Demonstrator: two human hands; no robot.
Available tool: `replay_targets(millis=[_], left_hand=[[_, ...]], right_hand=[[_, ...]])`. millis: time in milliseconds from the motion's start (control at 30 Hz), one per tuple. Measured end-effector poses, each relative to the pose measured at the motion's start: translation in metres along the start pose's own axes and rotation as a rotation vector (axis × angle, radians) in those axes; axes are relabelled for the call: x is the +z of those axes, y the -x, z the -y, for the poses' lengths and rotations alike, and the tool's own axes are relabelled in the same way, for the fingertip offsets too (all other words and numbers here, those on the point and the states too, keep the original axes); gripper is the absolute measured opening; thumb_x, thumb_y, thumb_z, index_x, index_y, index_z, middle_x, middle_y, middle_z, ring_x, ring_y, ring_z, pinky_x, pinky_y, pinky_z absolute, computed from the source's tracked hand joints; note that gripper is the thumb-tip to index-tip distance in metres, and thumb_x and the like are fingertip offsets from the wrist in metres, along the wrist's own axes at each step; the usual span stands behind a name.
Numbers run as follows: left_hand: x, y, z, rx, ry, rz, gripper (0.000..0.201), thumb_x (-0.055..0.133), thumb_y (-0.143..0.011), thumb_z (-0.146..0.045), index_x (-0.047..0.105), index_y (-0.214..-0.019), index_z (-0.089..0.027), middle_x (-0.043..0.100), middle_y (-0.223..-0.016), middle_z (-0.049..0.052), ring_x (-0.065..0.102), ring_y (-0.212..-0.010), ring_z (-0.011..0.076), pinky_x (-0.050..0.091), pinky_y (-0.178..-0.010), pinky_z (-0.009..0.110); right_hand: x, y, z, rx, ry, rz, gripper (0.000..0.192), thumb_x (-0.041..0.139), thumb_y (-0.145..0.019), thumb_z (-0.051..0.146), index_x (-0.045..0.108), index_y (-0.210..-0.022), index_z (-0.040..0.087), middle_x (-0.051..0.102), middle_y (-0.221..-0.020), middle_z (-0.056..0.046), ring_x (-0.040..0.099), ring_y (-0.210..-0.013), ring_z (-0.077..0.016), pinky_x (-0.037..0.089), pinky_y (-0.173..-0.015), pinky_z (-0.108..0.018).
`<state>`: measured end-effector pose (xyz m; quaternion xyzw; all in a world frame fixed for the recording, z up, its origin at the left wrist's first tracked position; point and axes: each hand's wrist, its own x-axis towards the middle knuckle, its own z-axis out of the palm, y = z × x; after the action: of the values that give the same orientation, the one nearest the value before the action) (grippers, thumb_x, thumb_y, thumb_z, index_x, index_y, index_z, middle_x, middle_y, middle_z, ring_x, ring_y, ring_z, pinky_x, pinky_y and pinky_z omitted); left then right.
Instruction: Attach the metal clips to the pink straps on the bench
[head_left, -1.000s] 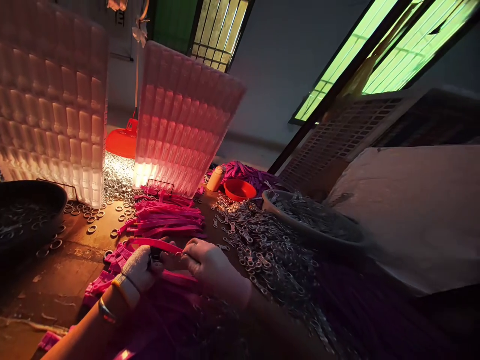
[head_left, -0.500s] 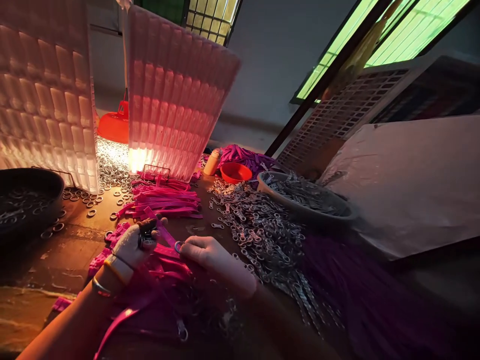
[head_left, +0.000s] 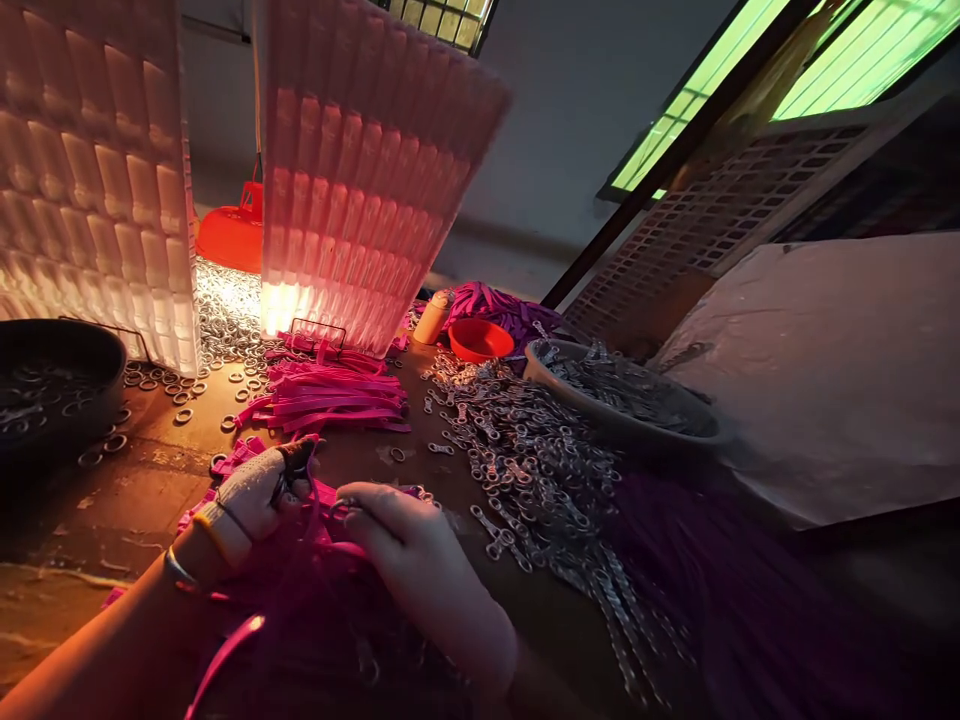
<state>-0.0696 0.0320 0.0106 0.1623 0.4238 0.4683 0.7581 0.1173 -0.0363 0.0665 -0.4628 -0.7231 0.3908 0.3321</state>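
Observation:
My left hand [head_left: 251,500], in a whitish glove with dark wrapping at the fingertips, is closed on a pink strap [head_left: 312,515]. A small metal ring [head_left: 343,506] is pinched between the thumb and fingers of my right hand [head_left: 424,560], close beside the strap. Whether the strap runs through the ring I cannot tell. Below both hands lie more pink straps, and one strap end [head_left: 225,660] curls toward the lower left. Just past my hands sits a stacked bundle of pink straps [head_left: 330,395].
Loose metal rings [head_left: 217,325] lie under a red lamp [head_left: 231,235] between two translucent ribbed panels [head_left: 360,190]. A dark bowl [head_left: 112,365] stands at left. To the right are piled metal fittings [head_left: 517,470], a filled basin [head_left: 544,375], a red bowl [head_left: 480,340] and a bottle [head_left: 433,318].
My right hand has drawn nearer with the ring, which has come left and lower toward my left hand. The stretch of strap between the hands is shorter. The view has shifted slightly.

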Motion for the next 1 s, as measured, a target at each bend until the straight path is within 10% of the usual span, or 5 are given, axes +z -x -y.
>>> replay_targets(millis=[300,600,733,1000], left_hand=[[0.007,0.017,0.026,0.090,-0.381,0.111,0.025,0.065,-0.080,-0.039,0.058,-0.073,-0.016,0.046,-0.051,-0.006,0.033,-0.035,0.0046,0.024,-0.034,0.017],[0.001,0.024,0.027,0.279,-0.849,0.228,0.020,0.062,-0.080,-0.034,0.060,-0.072,-0.016,0.051,-0.057,-0.003,0.040,-0.050,0.0095,0.030,-0.047,0.022],[0.000,0.020,0.025,0.523,-1.152,0.235,0.018,0.067,-0.076,-0.030,0.062,-0.067,-0.015,0.059,-0.065,0.000,0.046,-0.062,0.0133,0.036,-0.058,0.026],[-0.003,0.034,0.032,0.356,-0.903,0.328,0.035,0.062,-0.086,-0.046,0.066,-0.076,-0.012,0.055,-0.065,-0.001,0.040,-0.058,0.0105,0.031,-0.053,0.024]], right_hand=[[-0.005,-0.032,-0.041,-0.117,0.257,-0.107,0.020,0.053,-0.097,0.024,0.069,-0.110,0.021,0.072,-0.107,-0.005,0.065,-0.099,-0.0185,0.047,-0.090,-0.029],[0.004,-0.018,-0.024,-0.149,1.068,0.088,0.016,0.053,-0.094,0.018,0.067,-0.101,0.018,0.068,-0.085,-0.008,0.062,-0.075,-0.0225,0.038,-0.066,-0.030],[0.004,-0.017,-0.024,-0.079,0.978,0.077,0.020,0.048,-0.099,0.022,0.066,-0.108,0.019,0.071,-0.092,-0.007,0.066,-0.084,-0.0214,0.041,-0.071,-0.029],[0.000,-0.007,-0.017,-0.008,0.919,0.166,0.045,0.061,-0.093,0.028,0.051,-0.136,0.018,0.074,-0.106,-0.006,0.069,-0.096,-0.0227,0.044,-0.074,-0.027]])
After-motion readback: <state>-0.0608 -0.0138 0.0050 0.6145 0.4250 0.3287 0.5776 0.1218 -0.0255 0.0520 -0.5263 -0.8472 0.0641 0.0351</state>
